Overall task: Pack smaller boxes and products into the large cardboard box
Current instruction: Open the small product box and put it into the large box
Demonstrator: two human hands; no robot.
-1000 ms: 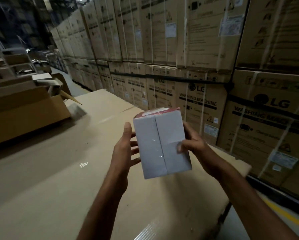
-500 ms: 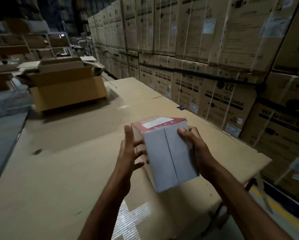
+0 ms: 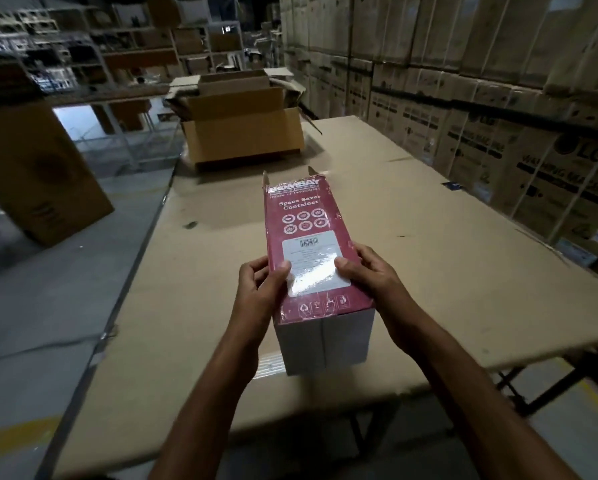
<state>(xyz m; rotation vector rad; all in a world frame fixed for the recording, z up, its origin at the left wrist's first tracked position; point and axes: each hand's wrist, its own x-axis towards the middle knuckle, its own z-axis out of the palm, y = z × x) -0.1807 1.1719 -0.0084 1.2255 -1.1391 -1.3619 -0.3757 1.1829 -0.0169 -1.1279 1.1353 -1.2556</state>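
A long red product box (image 3: pixel 301 223) labelled "Space Saver Container", with a white near end and a white barcode label on top, lies lengthwise in front of me above the table. My left hand (image 3: pixel 259 289) grips its left side and my right hand (image 3: pixel 370 271) grips its right side, thumbs on the top face. The large open cardboard box (image 3: pixel 245 136) stands at the far end of the table, flaps up, well beyond the red box.
The table (image 3: pixel 446 271) is covered with brown cardboard sheet. Stacked washing machine cartons (image 3: pixel 498 98) wall off the right side. A big tilted carton (image 3: pixel 34 174) stands on the floor at left. Shelving racks (image 3: pixel 117 46) fill the background.
The box has turned from its white face toward me to its red top face up, pointing away. My view has swung left so the large box is now straight ahead.
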